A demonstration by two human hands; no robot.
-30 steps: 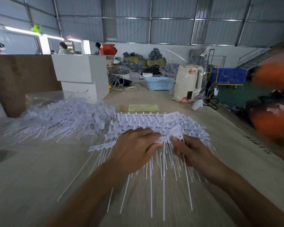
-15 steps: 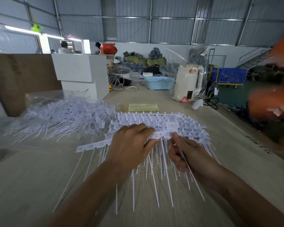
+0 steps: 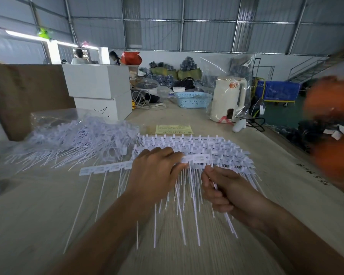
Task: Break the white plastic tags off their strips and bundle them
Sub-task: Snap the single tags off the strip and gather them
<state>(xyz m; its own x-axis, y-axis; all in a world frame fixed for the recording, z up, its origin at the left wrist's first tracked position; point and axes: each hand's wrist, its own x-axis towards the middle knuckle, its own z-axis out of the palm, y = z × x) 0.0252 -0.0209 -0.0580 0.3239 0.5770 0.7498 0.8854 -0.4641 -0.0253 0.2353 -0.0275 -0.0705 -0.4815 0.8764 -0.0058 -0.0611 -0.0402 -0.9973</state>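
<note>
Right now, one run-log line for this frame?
step: breaking tags off | left hand: holds tag strip | right hand: grips tag stems | loose tag pile: left on table

A strip of white plastic tags [image 3: 105, 168] lay flat across the tabletop [image 3: 38, 215], its rectangular heads joined edge to edge in a row and its thin tails pointing toward the viewer. Behind it, further strips [image 3: 197, 143] were stacked in overlapping rows. To the left, a loose heap of separated tags [image 3: 72, 139] lay tangled, heads and tails at mixed angles.
</note>
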